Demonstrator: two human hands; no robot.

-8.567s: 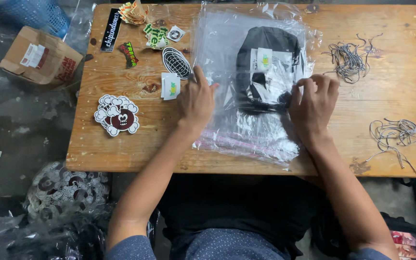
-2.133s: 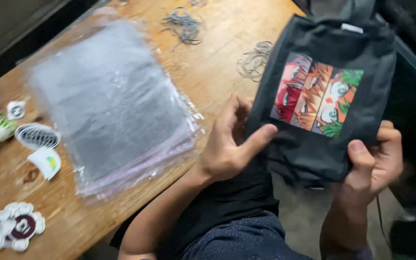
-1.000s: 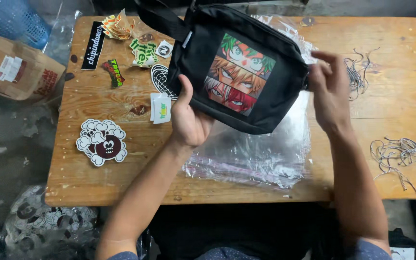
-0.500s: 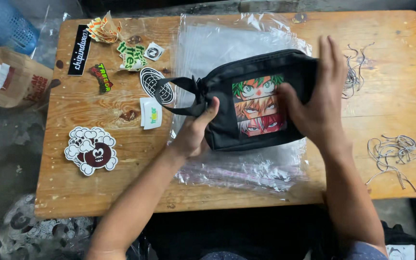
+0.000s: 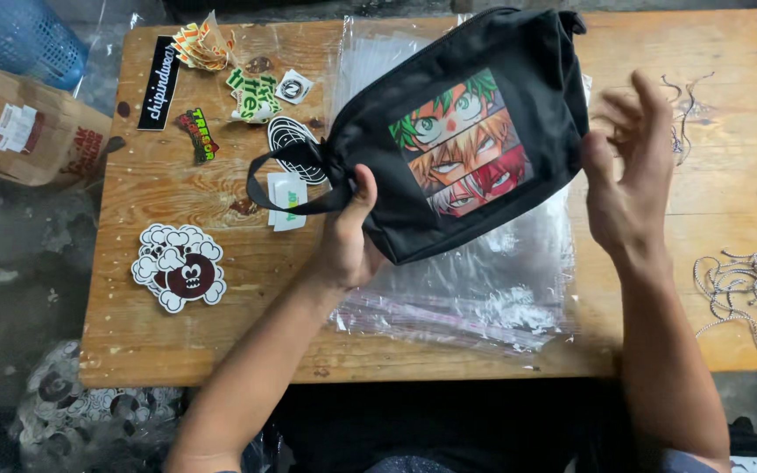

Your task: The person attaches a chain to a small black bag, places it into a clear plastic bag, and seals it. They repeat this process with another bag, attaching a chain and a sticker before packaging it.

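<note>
My left hand (image 5: 348, 241) grips black pouch (image 5: 457, 131) by corner, above clear bags (image 5: 484, 298) on table (image 5: 177, 342). My right hand (image 5: 628, 184) open, empty, just beside pouch.

left hand (image 5: 350, 241) gripping, right hand (image 5: 628, 180) open

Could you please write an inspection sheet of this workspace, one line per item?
Surface: wooden table, scuffed.
Job's things: black pouch with a cartoon print, above a stack of clear plastic bags.
Clutter: stickers on the left; cord bundles on the right.
Grippers: left hand grips the pouch's end by its strap; right hand open, just off the pouch.
Cables: nothing seen.
Surroundings: cardboard box, blue basket on the floor.
</note>
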